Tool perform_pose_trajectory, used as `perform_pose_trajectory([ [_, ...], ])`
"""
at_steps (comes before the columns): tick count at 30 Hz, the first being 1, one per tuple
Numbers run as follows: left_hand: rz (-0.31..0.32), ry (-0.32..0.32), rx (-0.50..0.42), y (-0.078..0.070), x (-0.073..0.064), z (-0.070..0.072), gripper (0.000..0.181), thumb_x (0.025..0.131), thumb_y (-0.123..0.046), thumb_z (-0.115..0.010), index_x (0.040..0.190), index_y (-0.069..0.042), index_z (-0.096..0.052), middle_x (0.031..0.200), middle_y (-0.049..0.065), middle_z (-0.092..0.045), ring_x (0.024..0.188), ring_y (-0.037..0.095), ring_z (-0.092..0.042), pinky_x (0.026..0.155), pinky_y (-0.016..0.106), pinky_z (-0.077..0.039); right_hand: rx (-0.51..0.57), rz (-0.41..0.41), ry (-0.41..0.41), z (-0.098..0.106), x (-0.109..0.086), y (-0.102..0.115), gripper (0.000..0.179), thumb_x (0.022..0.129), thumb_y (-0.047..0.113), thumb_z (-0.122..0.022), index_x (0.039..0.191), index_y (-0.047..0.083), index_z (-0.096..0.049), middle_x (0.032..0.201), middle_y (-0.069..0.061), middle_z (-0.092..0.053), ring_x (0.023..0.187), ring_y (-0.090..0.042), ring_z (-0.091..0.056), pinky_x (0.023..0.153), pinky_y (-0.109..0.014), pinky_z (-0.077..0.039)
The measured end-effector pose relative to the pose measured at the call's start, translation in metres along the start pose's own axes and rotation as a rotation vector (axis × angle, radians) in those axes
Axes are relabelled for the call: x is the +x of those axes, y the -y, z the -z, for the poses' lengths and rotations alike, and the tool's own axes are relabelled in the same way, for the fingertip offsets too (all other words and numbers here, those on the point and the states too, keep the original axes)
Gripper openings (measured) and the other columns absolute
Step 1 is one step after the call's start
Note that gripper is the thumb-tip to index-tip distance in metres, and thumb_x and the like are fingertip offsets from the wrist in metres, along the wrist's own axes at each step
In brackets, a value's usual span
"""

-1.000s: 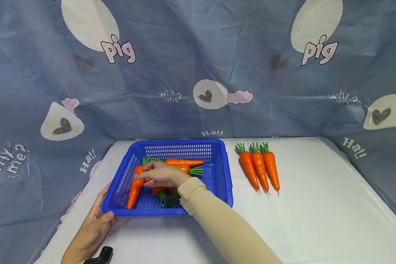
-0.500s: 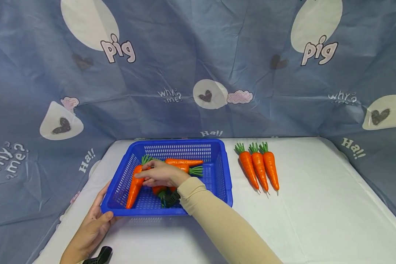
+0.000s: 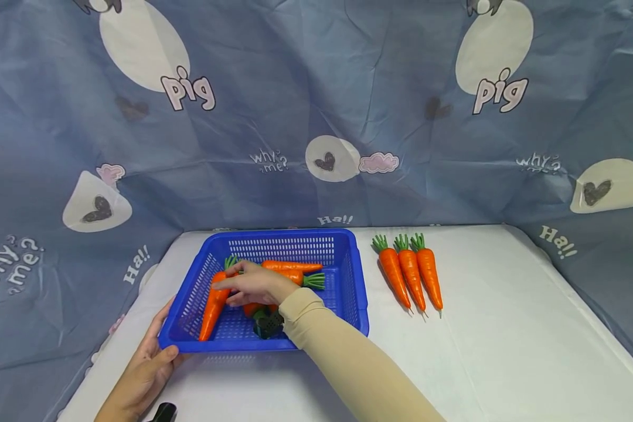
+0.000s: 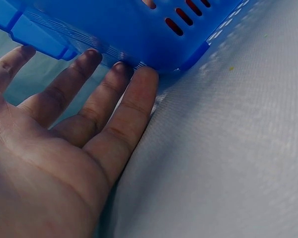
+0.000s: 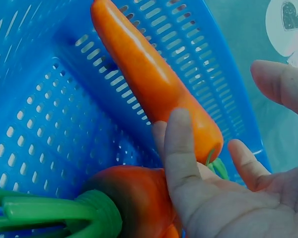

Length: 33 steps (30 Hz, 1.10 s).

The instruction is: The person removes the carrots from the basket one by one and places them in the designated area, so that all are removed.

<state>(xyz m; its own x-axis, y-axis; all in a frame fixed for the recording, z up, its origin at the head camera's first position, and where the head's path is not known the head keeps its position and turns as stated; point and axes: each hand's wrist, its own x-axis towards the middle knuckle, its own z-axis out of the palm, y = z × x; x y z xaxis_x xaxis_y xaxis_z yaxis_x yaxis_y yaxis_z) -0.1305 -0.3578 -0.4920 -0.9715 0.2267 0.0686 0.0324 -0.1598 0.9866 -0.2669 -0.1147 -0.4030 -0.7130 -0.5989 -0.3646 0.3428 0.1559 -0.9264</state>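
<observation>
Inside the blue plastic basket point(image 3: 361, 287), my right hand point(image 3: 258, 284) hovers at the top end of the leftmost carrot point(image 3: 213, 308). Its fingers are spread in the right wrist view, around the leafy end of that carrot point(image 5: 154, 79), and none curls round it. Another carrot point(image 5: 134, 193) lies beside the hand, green stems outward. My left hand point(image 3: 145, 366) holds the basket's front left corner, thumb on the rim. In the left wrist view its fingers point(image 4: 134, 99) reach under the rim and touch the basket wall point(image 4: 124, 29). More carrots lie partly hidden beneath my right hand.
Three carrots point(image 3: 410, 272) lie side by side on the white tablecloth point(image 3: 506, 328), right of the basket. A carrot point(image 3: 300, 266) rests along the basket's back, with another carrot's green stems point(image 3: 313, 281) in front. A blue printed curtain point(image 3: 411, 193) stands behind the table.
The head view has tilted slightly up, so everything sits a little lower. My right hand's fingers have spread a little from the leftmost carrot. My left hand keeps its place on the basket corner.
</observation>
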Motion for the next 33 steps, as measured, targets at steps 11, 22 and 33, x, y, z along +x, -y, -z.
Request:
perform_pose_trajectory([
  [11, -0.007, 0.020, -0.021, -0.003, 0.000, -0.001, 0.072, 0.115, -0.010, -0.045, 0.172, -0.036, -0.009, 0.159, -0.020, -0.045, 0.136, 0.003, -0.062, 0.106, 0.027, -0.059, 0.061, 0.021, -0.036, 0.002, 0.005, -0.002, 0.043, 0.100, 0.014, -0.078, 0.136, 0.012, -0.054, 0.104, -0.008, -0.069, 0.098, -0.027, -0.078, 0.110, -0.042, -0.058],
  [22, -0.012, 0.012, -0.025, -0.002, -0.002, -0.002, 0.073, 0.114, -0.009, -0.046, 0.172, -0.035, -0.010, 0.158, -0.018, -0.046, 0.135, 0.004, -0.062, 0.106, 0.027, -0.058, 0.089, 0.021, -0.030, 0.001, 0.009, -0.002, 0.062, 0.099, 0.012, -0.079, 0.152, 0.003, -0.048, 0.108, -0.006, -0.070, 0.114, -0.030, -0.077, 0.106, -0.040, -0.059],
  [33, 0.004, -0.006, -0.005, -0.004, -0.002, -0.004, 0.073, 0.115, -0.010, -0.046, 0.172, -0.036, -0.010, 0.158, -0.019, -0.043, 0.134, 0.003, -0.063, 0.105, 0.027, -0.059, 0.072, -0.006, -0.043, -0.004, 0.013, -0.002, 0.049, 0.098, 0.012, -0.079, 0.139, -0.002, -0.056, 0.108, -0.007, -0.069, 0.097, -0.019, -0.074, 0.104, -0.038, -0.061],
])
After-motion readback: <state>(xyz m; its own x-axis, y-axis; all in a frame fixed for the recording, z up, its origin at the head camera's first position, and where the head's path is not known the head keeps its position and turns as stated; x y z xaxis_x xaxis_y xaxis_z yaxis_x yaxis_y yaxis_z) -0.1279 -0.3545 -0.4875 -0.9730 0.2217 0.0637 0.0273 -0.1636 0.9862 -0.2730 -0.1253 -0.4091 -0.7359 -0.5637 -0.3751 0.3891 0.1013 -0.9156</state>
